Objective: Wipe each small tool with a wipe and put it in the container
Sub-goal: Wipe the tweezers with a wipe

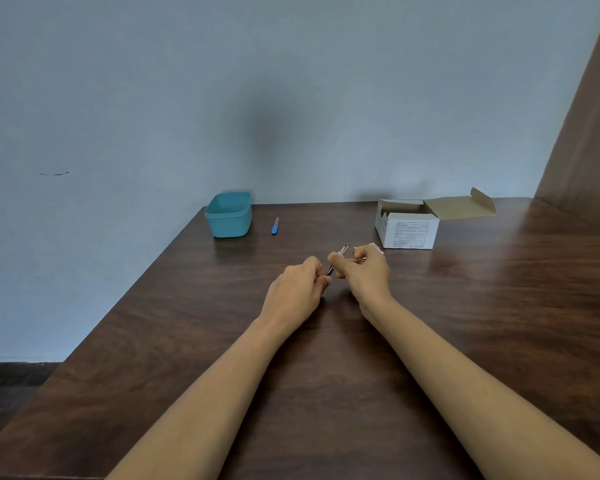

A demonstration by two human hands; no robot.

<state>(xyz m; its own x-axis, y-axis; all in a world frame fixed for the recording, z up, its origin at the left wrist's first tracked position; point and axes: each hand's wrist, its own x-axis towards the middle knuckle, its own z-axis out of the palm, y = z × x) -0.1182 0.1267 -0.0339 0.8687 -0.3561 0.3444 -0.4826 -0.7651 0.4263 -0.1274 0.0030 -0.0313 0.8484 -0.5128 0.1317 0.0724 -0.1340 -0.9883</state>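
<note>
Container (227, 214): far left corner of the table (465, 323), open, well apart from my hands; the finished piece goes there. Blue-handled tool (274, 226): lying just right of the container, apparently not yet wiped. Left hand (297, 289): fingers curled, thumb and forefinger pinching the lower end of the metal tool (337, 259), which is held above the table between both hands, tilted up to the right. Right hand (364, 271): fingers curled round the wipe (376, 249) and closed on the tool's middle. Best practice, I judge: left pinch holds firm, right draws the wipe along the full length, then turns it for the other face. Box (407, 225): far right, flap open, contents hidden. Unclear: what kind of tool this is, how much of the wipe wraps it, and a glint below my right knuckles.
</note>
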